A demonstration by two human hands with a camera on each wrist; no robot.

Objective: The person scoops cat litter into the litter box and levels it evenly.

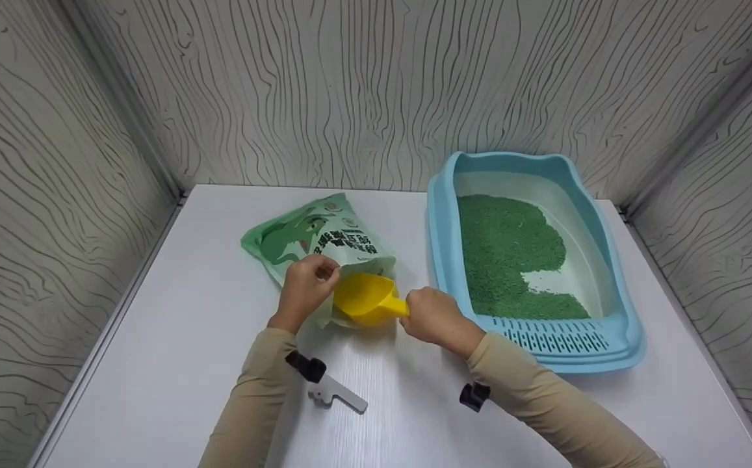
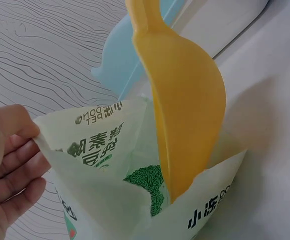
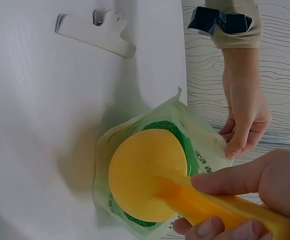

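My left hand (image 1: 309, 286) pinches the top edge of a pale green bag (image 1: 343, 240) with thumb and finger, holding its mouth apart. Green pellets (image 2: 149, 181) show inside the bag in the left wrist view. My right hand (image 1: 437, 316) grips the handle of a yellow scoop (image 1: 366, 296). The scoop's bowl dips into the bag's mouth, its front edge among the pellets and partly hidden by the bag wall. In the right wrist view the back of the bowl faces up, with pellets around it.
A light blue litter tray (image 1: 444, 240) stands on the right, partly spread with green pellets (image 1: 502, 253) and with a slotted front ledge. A white bag clip (image 1: 343, 393) lies on the white table (image 1: 174, 338) near the left sleeve. Wood-grain panels (image 1: 324, 97) enclose the table at the back and sides.
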